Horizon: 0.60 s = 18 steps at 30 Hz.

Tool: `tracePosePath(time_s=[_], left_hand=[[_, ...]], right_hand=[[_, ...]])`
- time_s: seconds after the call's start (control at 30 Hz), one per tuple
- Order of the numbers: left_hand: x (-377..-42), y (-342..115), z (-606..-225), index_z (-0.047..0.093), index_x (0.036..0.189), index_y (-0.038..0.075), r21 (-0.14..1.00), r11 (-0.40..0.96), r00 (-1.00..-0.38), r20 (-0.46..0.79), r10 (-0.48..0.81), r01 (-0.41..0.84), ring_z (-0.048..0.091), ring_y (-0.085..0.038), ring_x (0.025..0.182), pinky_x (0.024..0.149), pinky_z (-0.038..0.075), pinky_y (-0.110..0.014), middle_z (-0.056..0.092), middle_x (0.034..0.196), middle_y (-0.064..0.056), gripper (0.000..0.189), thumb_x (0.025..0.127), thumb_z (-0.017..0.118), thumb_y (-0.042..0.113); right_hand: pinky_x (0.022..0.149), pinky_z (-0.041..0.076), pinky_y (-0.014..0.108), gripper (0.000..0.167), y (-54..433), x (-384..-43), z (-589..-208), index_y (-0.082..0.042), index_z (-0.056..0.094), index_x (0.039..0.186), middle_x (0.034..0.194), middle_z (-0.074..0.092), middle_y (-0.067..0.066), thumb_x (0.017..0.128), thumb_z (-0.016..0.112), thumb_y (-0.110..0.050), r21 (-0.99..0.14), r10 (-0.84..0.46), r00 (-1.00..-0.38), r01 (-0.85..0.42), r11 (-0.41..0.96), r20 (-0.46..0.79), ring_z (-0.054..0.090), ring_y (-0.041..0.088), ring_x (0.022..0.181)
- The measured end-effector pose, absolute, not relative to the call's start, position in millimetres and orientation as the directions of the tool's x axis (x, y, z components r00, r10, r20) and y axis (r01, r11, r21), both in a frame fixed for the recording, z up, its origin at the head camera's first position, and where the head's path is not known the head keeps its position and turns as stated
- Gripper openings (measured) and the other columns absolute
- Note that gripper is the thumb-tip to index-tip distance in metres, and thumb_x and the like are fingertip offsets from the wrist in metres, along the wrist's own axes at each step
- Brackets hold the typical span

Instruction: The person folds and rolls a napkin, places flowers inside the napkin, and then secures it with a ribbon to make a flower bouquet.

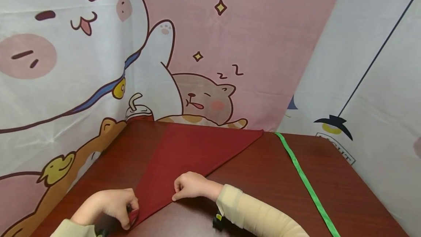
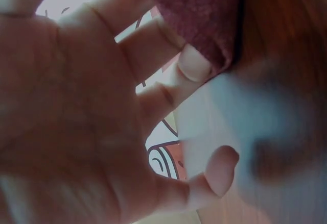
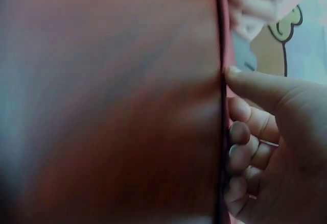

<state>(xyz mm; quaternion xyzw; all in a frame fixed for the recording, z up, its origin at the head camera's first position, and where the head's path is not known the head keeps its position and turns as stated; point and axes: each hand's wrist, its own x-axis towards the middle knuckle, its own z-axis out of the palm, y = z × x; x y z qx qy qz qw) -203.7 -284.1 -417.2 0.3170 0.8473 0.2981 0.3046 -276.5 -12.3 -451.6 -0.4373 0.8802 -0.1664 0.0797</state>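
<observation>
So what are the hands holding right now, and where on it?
Both are on the red cloth. The left hand pinches its near corner; the right hand presses its fingertips on the folded edge, fingers curled, not clearly gripping it.

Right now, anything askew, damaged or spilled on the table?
Nothing stands out. The dark red cloth folded into a triangle lies flat on the reddish-brown wooden table; the left hand pinches its near corner, the right hand presses its edge. The green tape strip lies straight.

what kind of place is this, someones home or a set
Likely a staged recording corner, not a lived-in room: cartoon-print backdrop cloths hang as walls around a wooden table marked with green tape, bearing only a red cloth.
</observation>
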Motion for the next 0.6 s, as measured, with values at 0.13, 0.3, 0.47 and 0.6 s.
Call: tracePosePath(time_s=[0.13,0.3,0.47,0.6], left_hand=[[-202.7,-282.1,-415.5,0.066,0.066,0.011,0.675,0.640,-0.629,-0.328,0.705,0.366,0.039,0.001,0.073,0.062,0.032,-0.022,0.051,0.066,0.018,0.013,0.065,0.079,0.010],[-201.7,-282.2,-415.1,0.066,0.066,0.012,0.658,0.651,-0.649,-0.313,0.693,0.378,0.039,0.001,0.074,0.062,0.033,-0.022,0.052,0.066,0.017,0.013,0.063,0.079,0.011],[-201.7,-282.9,-416.6,0.062,0.063,0.009,0.668,0.656,-0.656,-0.324,0.682,0.352,0.039,0.001,0.072,0.060,0.032,-0.020,0.050,0.065,0.016,0.017,0.063,0.079,0.009],[-201.5,-283.1,-417.7,0.059,0.062,0.007,0.688,0.636,-0.641,-0.318,0.698,0.351,0.038,0.002,0.071,0.058,0.030,-0.019,0.046,0.062,0.017,0.020,0.064,0.079,0.008]], right_hand=[[0.050,0.035,0.014,0.027,4.9,-290.4,-452.4,-0.023,0.058,0.065,0.056,0.047,-0.019,0.080,0.077,-0.035,-0.388,-0.794,-0.608,-0.734,0.558,0.010,0.040,-0.002,0.052],[0.052,0.035,0.015,0.026,25.5,-310.1,-453.3,-0.021,0.058,0.066,0.057,0.048,-0.017,0.082,0.077,-0.032,-0.420,-0.791,-0.612,-0.717,0.556,-0.001,0.041,-0.001,0.052],[0.053,0.036,0.017,0.027,48.1,-330.8,-454.6,-0.020,0.058,0.065,0.057,0.049,-0.015,0.082,0.077,-0.030,-0.442,-0.780,-0.626,-0.700,0.561,0.000,0.042,0.000,0.053],[0.054,0.037,0.018,0.026,68.5,-346.8,-455.9,-0.018,0.059,0.065,0.058,0.050,-0.014,0.081,0.077,-0.027,-0.464,-0.769,-0.639,-0.682,0.566,0.001,0.043,0.001,0.054]])
